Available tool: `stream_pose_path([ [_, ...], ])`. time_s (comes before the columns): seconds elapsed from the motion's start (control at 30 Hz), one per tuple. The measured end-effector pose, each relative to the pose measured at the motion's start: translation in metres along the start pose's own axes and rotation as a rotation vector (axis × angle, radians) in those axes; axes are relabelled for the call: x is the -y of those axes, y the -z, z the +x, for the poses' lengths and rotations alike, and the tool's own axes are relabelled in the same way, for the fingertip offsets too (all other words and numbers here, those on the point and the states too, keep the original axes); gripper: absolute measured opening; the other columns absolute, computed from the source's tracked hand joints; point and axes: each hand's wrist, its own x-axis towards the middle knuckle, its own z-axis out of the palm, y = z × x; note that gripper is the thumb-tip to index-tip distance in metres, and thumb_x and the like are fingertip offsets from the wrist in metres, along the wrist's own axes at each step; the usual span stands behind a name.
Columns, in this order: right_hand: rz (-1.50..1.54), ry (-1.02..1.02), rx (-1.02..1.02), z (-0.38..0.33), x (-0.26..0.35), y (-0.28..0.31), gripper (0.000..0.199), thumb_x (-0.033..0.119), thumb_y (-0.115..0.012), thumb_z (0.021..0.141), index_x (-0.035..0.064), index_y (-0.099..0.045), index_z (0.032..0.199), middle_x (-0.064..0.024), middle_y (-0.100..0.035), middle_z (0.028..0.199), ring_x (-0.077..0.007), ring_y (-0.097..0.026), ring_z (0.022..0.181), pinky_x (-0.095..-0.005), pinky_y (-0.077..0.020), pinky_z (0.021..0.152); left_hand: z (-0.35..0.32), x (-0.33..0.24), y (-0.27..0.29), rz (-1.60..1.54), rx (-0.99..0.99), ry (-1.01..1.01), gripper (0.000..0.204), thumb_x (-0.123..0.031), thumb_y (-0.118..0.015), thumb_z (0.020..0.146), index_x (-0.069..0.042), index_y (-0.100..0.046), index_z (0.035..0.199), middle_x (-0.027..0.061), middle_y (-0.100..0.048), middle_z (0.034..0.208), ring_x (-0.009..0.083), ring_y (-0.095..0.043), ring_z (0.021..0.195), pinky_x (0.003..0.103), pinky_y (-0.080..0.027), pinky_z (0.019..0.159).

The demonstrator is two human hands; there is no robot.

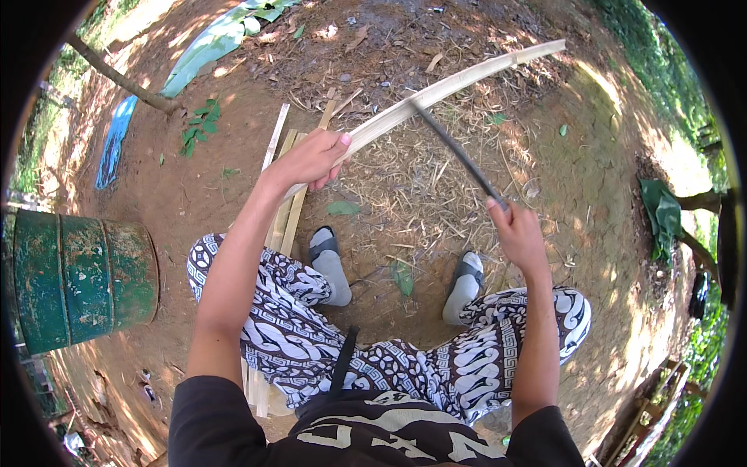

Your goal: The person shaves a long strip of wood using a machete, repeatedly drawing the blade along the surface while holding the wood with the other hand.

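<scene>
My left hand (315,158) is closed around the near end of a long, pale bamboo strip (467,78). The strip slants up and away to the right, bending slightly toward its far end. In my right hand (517,233) is the handle of a long, dark-bladed knife (457,149). Its tip end meets the near edge of the strip, well beyond my left hand. Under my left forearm, several more bamboo strips (296,210) lie on the ground beside my left leg.
Pale shavings (420,187) litter the brown dirt between and beyond my sandalled feet. A rusty green drum (85,268) lies at the left. Farther off stand a thin trunk (120,78), blue plastic (117,144) and a large green leaf (206,50). Wooden pieces (650,412) sit at the lower right.
</scene>
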Motion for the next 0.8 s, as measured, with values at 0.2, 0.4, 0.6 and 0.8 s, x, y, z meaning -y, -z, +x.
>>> stream_pose_path([
  [0.2,0.054,-0.015,0.012,-0.013,0.005,-0.009,0.056,0.043,-0.058,0.100,-0.0084,-0.062,0.077,-0.0181,-0.057,0.057,-0.0371,-0.055,0.052,-0.0458,-0.0460,0.059,0.001,-0.001,-0.005,-0.008,0.010,0.062,0.055,-0.043,-0.034,0.110,0.002,-0.057,0.087,0.0032,-0.055,0.058,0.0111,-0.053,0.039,0.026,-0.043,0.035],
  [0.4,0.028,0.008,-0.077,-0.005,0.012,-0.026,0.052,0.036,-0.057,0.102,-0.0079,-0.057,0.074,-0.0196,-0.062,0.060,-0.0416,-0.060,0.051,-0.0499,-0.0490,0.055,0.009,-0.006,-0.034,-0.084,0.016,0.084,0.049,-0.040,-0.035,0.110,0.002,-0.056,0.095,0.0022,-0.054,0.062,0.0096,-0.052,0.040,0.026,-0.043,0.036],
  [0.6,0.069,0.038,-0.002,-0.035,0.041,-0.065,0.047,0.032,-0.052,0.104,-0.0117,-0.055,0.085,-0.0263,-0.063,0.061,-0.0454,-0.066,0.059,-0.0504,-0.0531,0.056,0.015,-0.012,-0.088,-0.366,-0.074,0.127,0.043,-0.037,-0.034,0.111,0.001,-0.054,0.103,0.0021,-0.054,0.067,0.0101,-0.051,0.043,0.027,-0.044,0.038],
  [0.8,0.197,-0.081,0.013,-0.007,0.052,-0.057,0.049,0.030,-0.050,0.105,-0.0136,-0.055,0.084,-0.0292,-0.062,0.063,-0.0474,-0.066,0.064,-0.0497,-0.0531,0.057,0.015,-0.027,-0.118,-0.363,-0.073,0.122,0.039,-0.030,-0.031,0.111,0.001,-0.051,0.098,0.0055,-0.057,0.068,0.0134,-0.056,0.045,0.030,-0.047,0.039],
])
